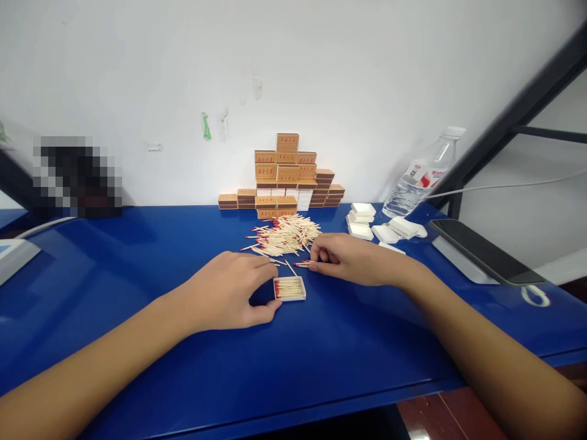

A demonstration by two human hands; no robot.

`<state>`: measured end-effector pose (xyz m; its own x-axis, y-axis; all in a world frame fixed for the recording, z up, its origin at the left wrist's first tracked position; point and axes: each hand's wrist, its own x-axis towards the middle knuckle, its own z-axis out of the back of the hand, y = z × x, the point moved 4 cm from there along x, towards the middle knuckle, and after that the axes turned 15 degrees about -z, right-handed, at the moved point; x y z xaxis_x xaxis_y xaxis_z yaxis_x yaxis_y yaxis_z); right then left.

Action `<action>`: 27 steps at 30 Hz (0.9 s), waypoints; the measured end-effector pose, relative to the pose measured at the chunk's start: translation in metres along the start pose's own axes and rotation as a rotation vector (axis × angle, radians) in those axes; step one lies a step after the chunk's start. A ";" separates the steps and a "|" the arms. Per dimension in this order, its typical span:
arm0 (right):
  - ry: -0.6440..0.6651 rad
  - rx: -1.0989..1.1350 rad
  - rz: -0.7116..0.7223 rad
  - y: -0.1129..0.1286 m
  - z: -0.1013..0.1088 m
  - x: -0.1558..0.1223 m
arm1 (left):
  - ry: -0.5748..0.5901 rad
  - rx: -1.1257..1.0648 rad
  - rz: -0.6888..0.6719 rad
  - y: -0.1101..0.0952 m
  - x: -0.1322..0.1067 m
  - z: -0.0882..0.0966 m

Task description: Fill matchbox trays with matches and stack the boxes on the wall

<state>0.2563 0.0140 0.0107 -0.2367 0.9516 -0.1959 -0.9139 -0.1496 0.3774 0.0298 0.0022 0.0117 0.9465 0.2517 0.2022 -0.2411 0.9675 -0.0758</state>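
A white matchbox tray lies on the blue table, with a layer of red-tipped matches inside. My left hand grips the tray's left end between thumb and fingers. To the upper right of the tray, my right hand pinches a few matches low over the tabletop, their red heads pointing left. Just behind it is a loose pile of matches. One stray match lies between the pile and the tray.
Stacked orange matchboxes stand against the wall behind the pile. White empty trays are heaped at the right, near a leaning water bottle. A phone rests on a white stand farther right. The blue table has its edge in front.
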 end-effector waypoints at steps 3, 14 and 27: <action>-0.011 -0.004 0.020 0.001 0.000 0.000 | 0.000 -0.006 0.000 0.000 0.000 0.000; -0.009 0.005 0.029 -0.005 -0.006 0.003 | 0.016 0.027 0.007 0.003 -0.001 0.002; -0.054 0.153 0.215 0.023 -0.003 -0.008 | -0.001 0.035 0.005 0.005 -0.001 -0.001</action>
<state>0.2360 0.0021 0.0182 -0.3986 0.9158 -0.0490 -0.7830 -0.3120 0.5382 0.0275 0.0068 0.0104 0.9448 0.2570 0.2033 -0.2537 0.9663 -0.0424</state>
